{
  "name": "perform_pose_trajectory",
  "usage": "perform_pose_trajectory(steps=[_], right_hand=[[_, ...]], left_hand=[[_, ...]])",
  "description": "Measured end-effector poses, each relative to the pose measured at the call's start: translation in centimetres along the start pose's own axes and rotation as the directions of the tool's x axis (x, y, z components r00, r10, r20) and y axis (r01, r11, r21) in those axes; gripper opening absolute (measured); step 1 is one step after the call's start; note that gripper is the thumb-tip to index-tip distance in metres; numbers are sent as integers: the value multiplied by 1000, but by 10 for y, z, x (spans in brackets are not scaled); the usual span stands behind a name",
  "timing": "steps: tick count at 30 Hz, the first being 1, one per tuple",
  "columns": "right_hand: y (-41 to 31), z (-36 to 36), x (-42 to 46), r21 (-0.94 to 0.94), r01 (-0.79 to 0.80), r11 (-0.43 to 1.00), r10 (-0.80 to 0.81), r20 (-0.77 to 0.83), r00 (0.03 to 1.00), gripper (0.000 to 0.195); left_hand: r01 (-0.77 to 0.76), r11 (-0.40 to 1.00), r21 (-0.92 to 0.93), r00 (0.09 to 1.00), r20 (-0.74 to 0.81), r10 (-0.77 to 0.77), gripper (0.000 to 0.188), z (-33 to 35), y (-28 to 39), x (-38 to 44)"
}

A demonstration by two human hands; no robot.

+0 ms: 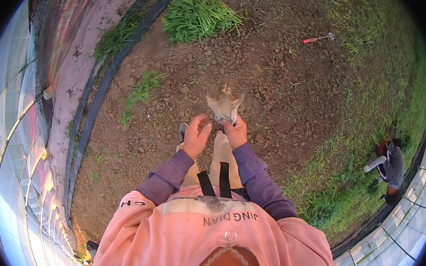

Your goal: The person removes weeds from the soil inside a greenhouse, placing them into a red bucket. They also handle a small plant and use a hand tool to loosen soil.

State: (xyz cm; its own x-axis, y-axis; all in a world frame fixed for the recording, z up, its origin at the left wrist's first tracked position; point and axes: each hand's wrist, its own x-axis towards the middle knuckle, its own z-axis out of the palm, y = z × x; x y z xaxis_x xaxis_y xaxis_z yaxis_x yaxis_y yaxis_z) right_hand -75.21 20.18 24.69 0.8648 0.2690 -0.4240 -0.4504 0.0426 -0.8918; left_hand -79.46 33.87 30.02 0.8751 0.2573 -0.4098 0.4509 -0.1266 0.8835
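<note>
My right hand point(235, 132) pinches the cuff of a soiled, pale fabric work glove point(224, 101) between thumb and fingers. The glove's fingers point away from me, over bare soil. Just left of it, my left hand point(197, 136) is raised with its fingers loosely bent and the thumb a little apart. No object shows in that hand, and it does not appear to touch the glove. Below both hands are my trouser legs point(218, 162) and the dark tips of my shoes point(183, 130).
Cut leafy greens point(200, 16) lie piled ahead. A red-handled hand tool point(318, 39) rests on the soil point(270, 102) at right. Black hose or film edging point(95, 119) runs along the left beside a greenhouse frame point(17, 129). Another person point(390, 166) crouches among green plants at far right.
</note>
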Motion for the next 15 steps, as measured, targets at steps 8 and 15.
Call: perform_pose_trajectory(steps=[8,15], right_hand=[[-1,-5,6,474,-90,876,136,-64,989,32],[2,-14,4,739,-273,616,296,104,949,43]], left_hand=[[155,508,-847,960,9,-279,28,13,-1,50],[255,422,-870,960,174,-221,31,10,10,47]])
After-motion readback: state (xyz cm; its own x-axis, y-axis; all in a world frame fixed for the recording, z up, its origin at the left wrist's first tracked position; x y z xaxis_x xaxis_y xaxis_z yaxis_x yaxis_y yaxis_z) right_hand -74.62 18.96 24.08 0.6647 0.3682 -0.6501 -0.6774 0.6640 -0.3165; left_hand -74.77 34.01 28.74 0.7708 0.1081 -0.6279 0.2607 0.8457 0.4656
